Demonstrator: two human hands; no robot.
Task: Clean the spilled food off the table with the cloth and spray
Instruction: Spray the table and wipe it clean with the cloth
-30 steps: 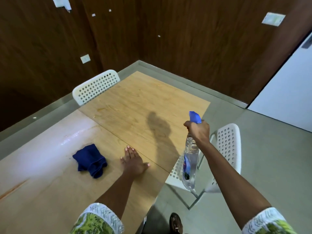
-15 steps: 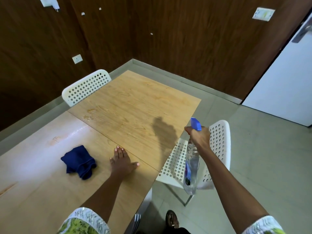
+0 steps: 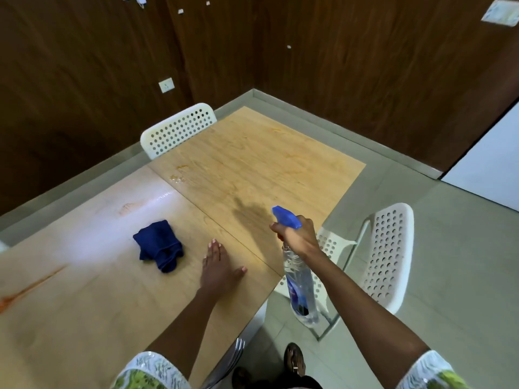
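Observation:
My right hand grips the neck of a clear spray bottle with a blue trigger head, held over the table's right edge with the nozzle pointing left across the wood. My left hand lies flat on the wooden table, fingers straight. A crumpled dark blue cloth sits on the table just left of that hand, untouched. Small wet, yellowish food spills mark the far tabletop near the seam, and an orange smear streaks the near left part.
One white perforated chair stands at the table's far side, another on the right behind the bottle. Dark wooden walls close the corner. Grey tiled floor spreads to the right, with a white door beyond. My sandalled foot shows below.
My right hand has brought the spray bottle leftward, from beside the chair to the table's edge. The left hand and the cloth have stayed in place on the table.

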